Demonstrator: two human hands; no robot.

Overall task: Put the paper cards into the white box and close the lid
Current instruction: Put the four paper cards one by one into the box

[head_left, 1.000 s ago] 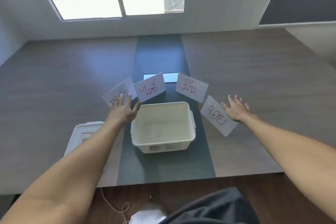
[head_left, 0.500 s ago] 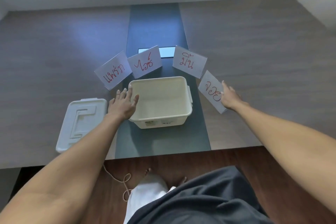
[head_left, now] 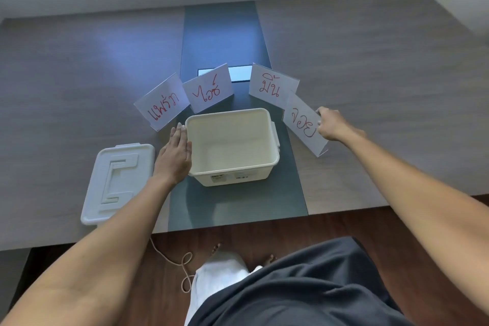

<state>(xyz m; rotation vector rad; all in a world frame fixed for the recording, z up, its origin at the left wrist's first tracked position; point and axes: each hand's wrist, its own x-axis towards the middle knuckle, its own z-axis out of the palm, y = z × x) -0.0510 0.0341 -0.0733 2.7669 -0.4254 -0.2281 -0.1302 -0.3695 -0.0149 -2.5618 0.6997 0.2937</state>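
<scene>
An open white box [head_left: 274, 140] stands empty on the dark strip at the table's middle. Its white lid [head_left: 116, 180] lies flat to the left. Several white paper cards with red writing stand in an arc behind the box: the far-left card [head_left: 162, 102], the second card [head_left: 209, 90], the third card [head_left: 272, 87] and the far-right card [head_left: 303, 124]. My right hand [head_left: 332, 124] is closed on the right edge of the far-right card, which is tilted. My left hand [head_left: 176, 153] rests flat against the box's left wall, fingers together.
A dark phone or tablet [head_left: 239, 73] lies behind the cards. The wooden table [head_left: 370, 87] ends near me at its front edge. Below it are a wooden floor, a thin cord [head_left: 182, 264] and my lap.
My right hand has closed on the far-right card and tipped it. My left hand moved from beside the far-left card down to the box's left side. The camera tilted downward.
</scene>
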